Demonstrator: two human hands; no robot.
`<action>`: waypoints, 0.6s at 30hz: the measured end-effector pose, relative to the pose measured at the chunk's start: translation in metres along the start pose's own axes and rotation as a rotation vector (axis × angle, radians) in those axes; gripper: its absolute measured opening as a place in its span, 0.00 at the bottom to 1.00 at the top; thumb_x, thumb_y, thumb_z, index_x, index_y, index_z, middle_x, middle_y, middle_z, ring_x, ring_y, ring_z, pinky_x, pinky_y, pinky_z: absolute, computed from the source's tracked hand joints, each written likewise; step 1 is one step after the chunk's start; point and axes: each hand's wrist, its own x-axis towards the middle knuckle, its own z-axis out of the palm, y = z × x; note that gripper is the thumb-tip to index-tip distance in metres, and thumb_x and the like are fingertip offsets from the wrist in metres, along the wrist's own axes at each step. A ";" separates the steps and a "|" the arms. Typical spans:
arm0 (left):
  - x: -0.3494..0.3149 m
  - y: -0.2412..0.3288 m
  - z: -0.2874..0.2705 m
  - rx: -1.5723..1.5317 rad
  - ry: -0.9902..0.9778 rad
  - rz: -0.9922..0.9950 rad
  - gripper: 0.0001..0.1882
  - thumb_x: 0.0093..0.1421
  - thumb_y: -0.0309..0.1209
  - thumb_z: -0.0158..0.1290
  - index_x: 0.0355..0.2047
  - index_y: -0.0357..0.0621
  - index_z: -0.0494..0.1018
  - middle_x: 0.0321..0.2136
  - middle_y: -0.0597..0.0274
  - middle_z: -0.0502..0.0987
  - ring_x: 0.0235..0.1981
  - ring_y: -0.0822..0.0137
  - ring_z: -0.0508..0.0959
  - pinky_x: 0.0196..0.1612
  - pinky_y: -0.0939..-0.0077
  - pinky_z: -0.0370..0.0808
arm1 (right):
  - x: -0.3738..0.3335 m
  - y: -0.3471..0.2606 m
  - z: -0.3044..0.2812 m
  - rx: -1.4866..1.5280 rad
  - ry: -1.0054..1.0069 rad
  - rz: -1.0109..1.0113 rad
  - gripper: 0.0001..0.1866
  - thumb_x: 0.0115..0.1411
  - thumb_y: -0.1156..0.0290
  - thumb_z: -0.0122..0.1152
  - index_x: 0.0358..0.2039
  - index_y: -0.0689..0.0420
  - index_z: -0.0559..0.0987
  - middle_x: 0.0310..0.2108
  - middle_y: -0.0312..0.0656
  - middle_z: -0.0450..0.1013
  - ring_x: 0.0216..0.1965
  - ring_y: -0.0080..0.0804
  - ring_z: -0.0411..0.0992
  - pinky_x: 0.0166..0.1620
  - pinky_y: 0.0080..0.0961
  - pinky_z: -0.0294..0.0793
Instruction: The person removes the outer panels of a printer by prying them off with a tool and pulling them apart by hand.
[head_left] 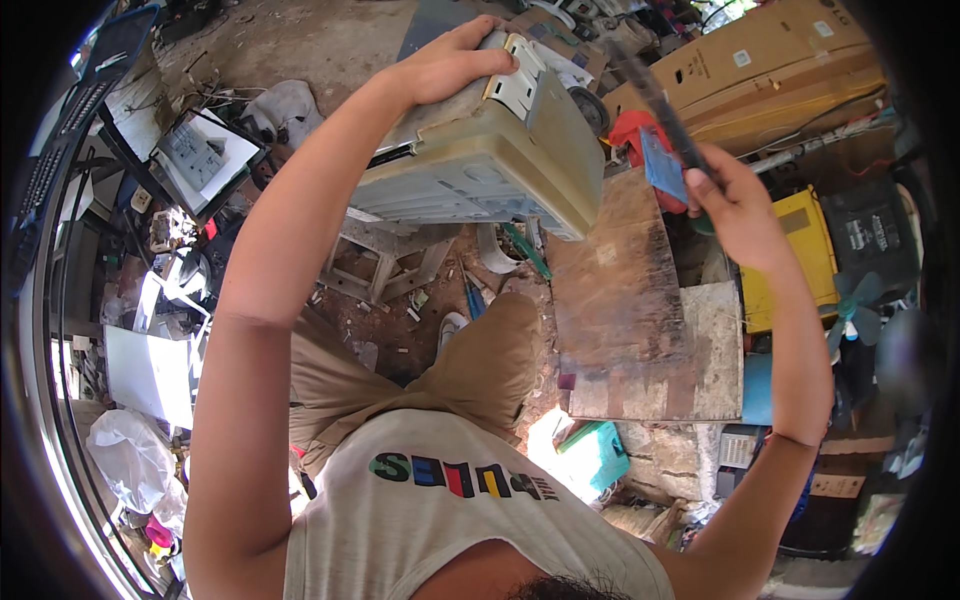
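Observation:
A bulky beige-grey plastic appliance casing [490,165] stands tilted in front of me, with a white hinged-looking strip [516,78] along its upper edge. My left hand [452,68] grips the top edge of this casing, thumb by the strip and fingers over the far side. Out to the right, my right hand [735,205] is closed around a long dark bar-like tool [655,100]. Motion blurs that tool, so its exact kind is unclear. It points up and away, apart from the casing. Behind it are a blue flat piece [662,168] and a red item [630,130].
A worn wooden board [620,290] lies right of my knees. A grey stool-like frame [375,265] stands below the casing. A large cardboard box [760,60], a yellow case [790,260] and a fan blade [855,305] crowd the right. Scrap and a plastic bag [130,460] fill the left.

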 end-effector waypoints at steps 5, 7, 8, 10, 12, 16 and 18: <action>0.005 -0.008 -0.003 0.002 -0.033 -0.003 0.52 0.51 0.56 0.54 0.68 0.33 0.54 0.64 0.41 0.63 0.63 0.51 0.66 0.64 0.66 0.59 | 0.000 -0.018 0.027 -0.126 -0.238 0.041 0.15 0.68 0.68 0.53 0.53 0.56 0.74 0.25 0.40 0.68 0.29 0.31 0.68 0.35 0.30 0.69; 0.006 -0.015 -0.006 -0.041 -0.047 0.001 0.52 0.51 0.55 0.54 0.68 0.33 0.53 0.64 0.41 0.63 0.63 0.51 0.66 0.64 0.67 0.60 | 0.000 -0.029 0.022 -0.244 -0.209 0.040 0.15 0.68 0.67 0.53 0.53 0.55 0.74 0.26 0.42 0.69 0.29 0.32 0.69 0.36 0.28 0.70; 0.005 -0.015 -0.006 -0.067 -0.056 0.004 0.52 0.51 0.55 0.54 0.68 0.33 0.53 0.64 0.41 0.62 0.64 0.51 0.66 0.64 0.67 0.60 | -0.003 -0.023 0.014 -0.234 -0.142 -0.017 0.15 0.68 0.66 0.54 0.53 0.55 0.75 0.27 0.42 0.70 0.30 0.32 0.70 0.37 0.27 0.70; 0.008 -0.024 -0.003 -0.006 0.035 0.019 0.51 0.51 0.55 0.55 0.68 0.34 0.54 0.63 0.41 0.64 0.63 0.51 0.66 0.64 0.67 0.60 | -0.010 -0.037 0.004 -0.051 0.030 -0.023 0.17 0.68 0.61 0.56 0.51 0.56 0.76 0.31 0.38 0.75 0.33 0.31 0.73 0.41 0.26 0.72; 0.011 -0.026 -0.006 -0.034 0.054 0.015 0.52 0.52 0.53 0.56 0.67 0.31 0.52 0.64 0.39 0.61 0.65 0.50 0.63 0.66 0.67 0.58 | -0.006 -0.039 -0.020 0.278 0.165 -0.182 0.17 0.67 0.59 0.57 0.50 0.56 0.76 0.33 0.37 0.75 0.35 0.32 0.74 0.43 0.27 0.73; 0.013 -0.017 -0.008 -0.091 -0.048 -0.009 0.55 0.53 0.51 0.57 0.68 0.24 0.44 0.69 0.37 0.51 0.70 0.53 0.53 0.70 0.69 0.50 | -0.011 0.003 0.024 -0.003 0.183 -0.274 0.13 0.68 0.63 0.56 0.48 0.57 0.76 0.32 0.39 0.74 0.35 0.31 0.73 0.43 0.29 0.72; 0.009 -0.018 -0.018 0.013 -0.011 -0.008 0.52 0.54 0.51 0.55 0.68 0.29 0.47 0.66 0.40 0.56 0.68 0.53 0.57 0.67 0.69 0.53 | -0.019 0.014 0.031 -0.459 -0.227 0.201 0.11 0.68 0.67 0.54 0.47 0.58 0.75 0.29 0.40 0.73 0.34 0.29 0.71 0.41 0.29 0.71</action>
